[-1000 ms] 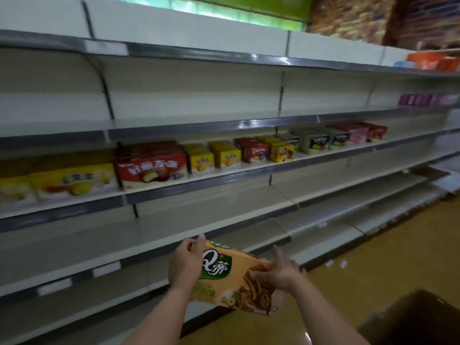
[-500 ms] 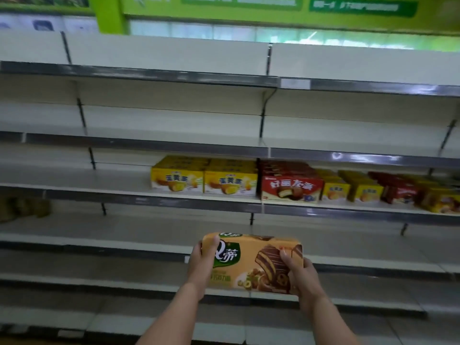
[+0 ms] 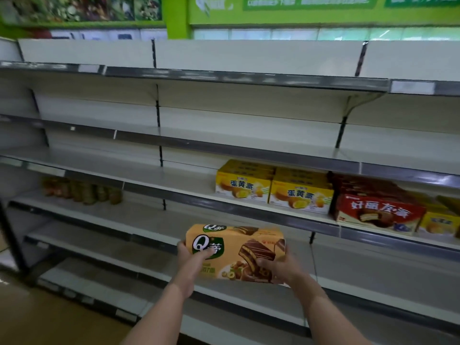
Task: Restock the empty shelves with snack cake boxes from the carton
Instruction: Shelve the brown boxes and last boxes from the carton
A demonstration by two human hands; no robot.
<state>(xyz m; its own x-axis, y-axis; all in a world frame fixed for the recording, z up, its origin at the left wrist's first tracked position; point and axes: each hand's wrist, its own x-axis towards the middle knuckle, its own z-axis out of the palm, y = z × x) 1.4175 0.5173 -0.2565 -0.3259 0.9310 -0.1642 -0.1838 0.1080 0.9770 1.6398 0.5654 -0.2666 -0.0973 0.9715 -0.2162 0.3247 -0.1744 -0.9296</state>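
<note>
I hold an orange snack cake box [image 3: 236, 247] with a green Q logo and a chocolate cake picture, level in front of the shelving. My left hand [image 3: 193, 261] grips its left end, thumb on the front. My right hand [image 3: 280, 268] grips its lower right corner. The box hangs just below the front edge of the stocked shelf [image 3: 189, 197], above a bare lower shelf [image 3: 129, 220]. No carton is in view.
On the stocked shelf stand yellow boxes [image 3: 273, 190], a stack of red boxes [image 3: 373, 210] and more yellow boxes [image 3: 438, 224] at the right. Small packets [image 3: 82, 191] sit at the left of the shelf below. The upper shelves [image 3: 224, 143] hold nothing. The floor [image 3: 49, 319] lies lower left.
My view has swung left along the shelving, so the stocked boxes now sit to the right. The box stays gripped in both hands, raised slightly toward the stocked shelf.
</note>
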